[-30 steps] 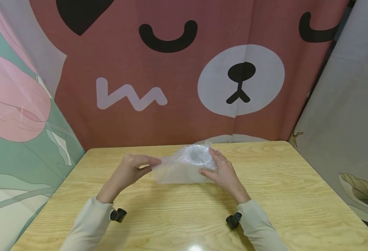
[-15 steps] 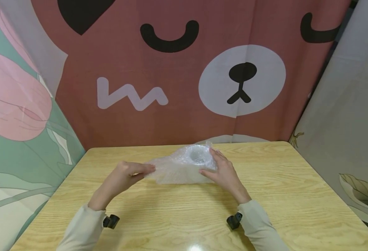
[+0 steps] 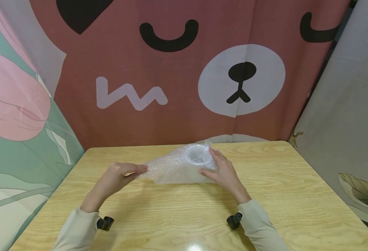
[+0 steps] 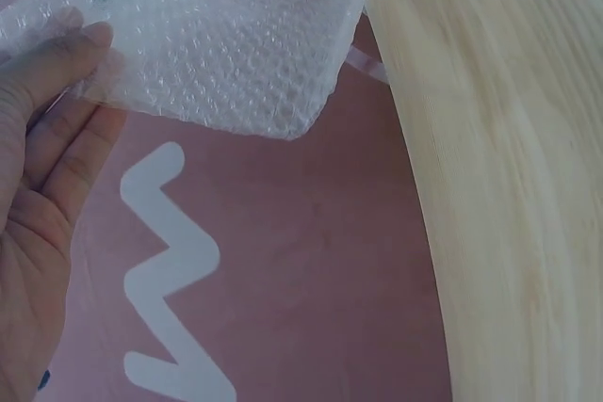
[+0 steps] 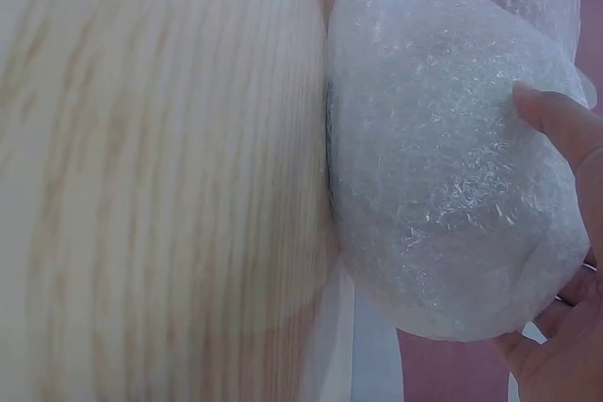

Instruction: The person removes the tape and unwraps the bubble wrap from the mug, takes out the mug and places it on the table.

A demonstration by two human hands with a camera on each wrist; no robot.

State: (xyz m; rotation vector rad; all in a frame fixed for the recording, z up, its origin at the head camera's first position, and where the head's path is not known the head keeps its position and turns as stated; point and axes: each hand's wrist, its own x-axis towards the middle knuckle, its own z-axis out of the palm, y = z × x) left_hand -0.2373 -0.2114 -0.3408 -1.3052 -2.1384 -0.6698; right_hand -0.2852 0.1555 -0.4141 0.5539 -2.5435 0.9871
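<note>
Clear bubble wrap [image 3: 168, 170] surrounds a round-rimmed object [image 3: 199, 154] near the far part of the table; what is inside cannot be made out. Between thumb and fingers, my left hand [image 3: 113, 181] pinches the loose end of the wrap and holds it out to the left. In the left wrist view the sheet's corner hangs beyond the fingertips. My right hand [image 3: 226, 172] grips the wrapped object from its right side, thumb in front and fingers behind. The right wrist view shows the bulky wrapped bundle [image 5: 452, 157] resting against the wood surface, thumb pressed on it.
A light wood-grain table [image 3: 177, 216] lies under both hands. Behind it hangs a reddish-brown curtain [image 3: 124, 125] printed with a bear face. Patterned cloth hangs at left and right. Small black cameras [image 3: 105, 223] sit on both wrists.
My left hand has moved left and slightly toward me, drawing out the loose end of the bubble wrap. The right hand and the wrapped object have stayed in place.
</note>
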